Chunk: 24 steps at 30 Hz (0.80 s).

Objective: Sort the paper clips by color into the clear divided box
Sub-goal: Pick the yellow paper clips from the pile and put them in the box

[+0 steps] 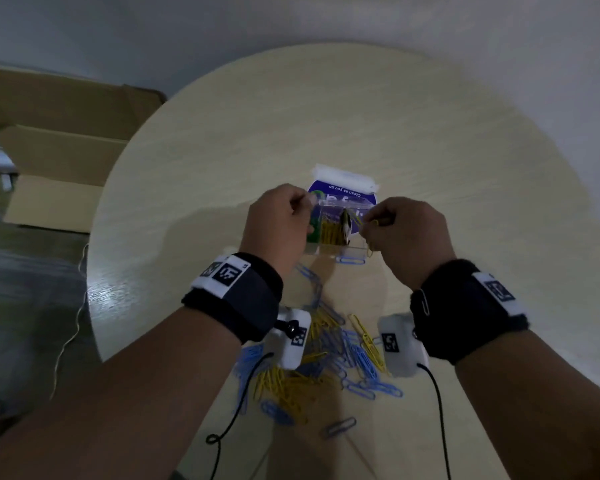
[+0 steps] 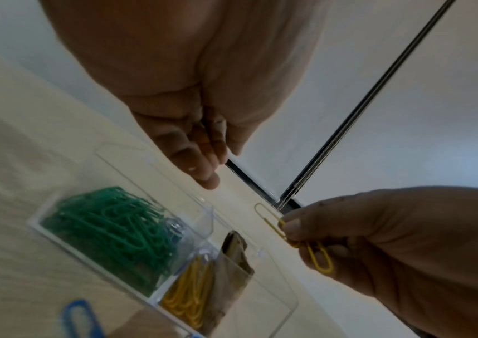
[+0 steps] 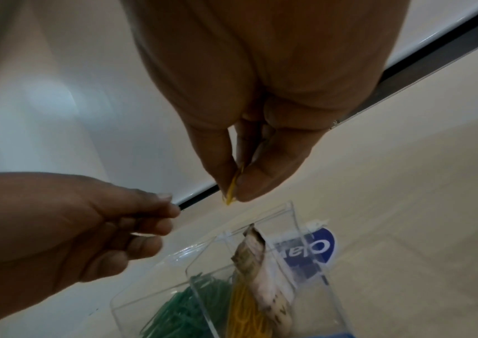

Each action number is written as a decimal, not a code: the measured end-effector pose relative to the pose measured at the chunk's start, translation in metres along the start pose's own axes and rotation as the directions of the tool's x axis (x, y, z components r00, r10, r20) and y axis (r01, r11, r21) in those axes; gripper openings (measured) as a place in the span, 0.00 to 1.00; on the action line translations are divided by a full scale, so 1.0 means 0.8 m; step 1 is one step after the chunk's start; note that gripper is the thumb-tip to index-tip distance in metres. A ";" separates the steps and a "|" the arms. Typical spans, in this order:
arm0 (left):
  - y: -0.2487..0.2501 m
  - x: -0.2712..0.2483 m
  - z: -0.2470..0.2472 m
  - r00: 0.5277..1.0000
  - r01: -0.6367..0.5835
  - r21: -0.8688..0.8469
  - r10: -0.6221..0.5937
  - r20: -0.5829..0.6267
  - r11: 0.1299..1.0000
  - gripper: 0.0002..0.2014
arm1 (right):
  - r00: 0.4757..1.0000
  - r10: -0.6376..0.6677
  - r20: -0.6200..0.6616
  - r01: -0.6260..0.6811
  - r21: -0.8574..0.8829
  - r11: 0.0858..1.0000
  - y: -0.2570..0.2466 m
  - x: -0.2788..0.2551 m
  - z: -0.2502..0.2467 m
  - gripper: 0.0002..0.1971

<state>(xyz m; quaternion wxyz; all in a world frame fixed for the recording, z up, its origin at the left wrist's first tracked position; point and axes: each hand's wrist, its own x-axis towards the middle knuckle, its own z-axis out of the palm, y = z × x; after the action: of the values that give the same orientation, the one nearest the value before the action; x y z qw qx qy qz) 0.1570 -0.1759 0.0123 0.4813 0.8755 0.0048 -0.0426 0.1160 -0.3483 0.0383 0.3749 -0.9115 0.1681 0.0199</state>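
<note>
The clear divided box [image 1: 343, 252] stands mid-table. One cell holds green clips [image 2: 110, 231], the neighbouring cell holds yellow clips [image 2: 191, 290], and a scrap of paper [image 3: 261, 258] stands beside them. My right hand [image 1: 371, 226] hovers over the box's right side, thumb and forefinger pinching two linked yellow clips [image 2: 269, 221]. My left hand [image 1: 303, 206] hangs above the green cell with curled fingers [image 2: 203, 169]; nothing shows in them. It is apart from the held clips. A loose pile of blue and yellow clips [image 1: 326, 358] lies under my wrists.
The round pale table [image 1: 361, 116] drops off on the left toward an open cardboard carton [image 1: 66, 150]. A blue-labelled packet [image 1: 343, 192] lies just behind the box. One clip [image 1: 425, 304] hangs on the right wristband, and a grey clip [image 1: 338, 426] lies near me.
</note>
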 end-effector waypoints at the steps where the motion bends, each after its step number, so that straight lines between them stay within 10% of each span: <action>1: -0.005 -0.004 -0.008 1.000 -0.007 -0.008 0.007 -0.026 1.000 0.08 | 1.000 -0.007 0.016 0.007 -0.030 1.000 -0.005 0.006 0.005 0.02; 6: -0.029 -0.027 -0.040 0.998 -0.007 -0.039 0.005 -0.057 0.999 0.07 | 0.987 -0.070 0.145 0.095 -0.174 0.980 -0.031 0.024 0.021 0.10; 12: -0.058 -0.093 -0.087 0.977 -0.178 0.205 0.148 0.153 0.962 0.04 | 0.984 -0.156 -0.082 0.151 -0.060 0.987 -0.008 -0.040 -0.003 0.06; 15: -0.096 -0.149 -0.092 0.859 -0.431 0.355 0.258 0.441 0.830 0.10 | 0.963 -0.262 0.056 0.267 -0.131 0.955 0.036 -0.115 0.017 0.10; 19: -0.142 -0.208 -0.079 0.733 -0.597 0.447 0.226 0.642 0.666 0.26 | 0.812 -0.331 0.481 0.508 -0.303 0.807 0.087 -0.194 0.065 0.31; 24: -0.157 -0.196 -0.081 0.820 -0.490 0.531 0.159 0.549 0.692 0.32 | 0.783 -0.262 0.564 0.524 -0.372 0.766 0.091 -0.213 0.084 0.39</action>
<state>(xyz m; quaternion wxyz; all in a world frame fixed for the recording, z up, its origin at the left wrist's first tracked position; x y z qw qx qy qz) -0.0007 -0.0490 -0.0468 0.1322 0.9359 -0.2848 -0.1597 -0.0616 -0.3006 -0.0312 0.1451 -0.9569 -0.1433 0.2069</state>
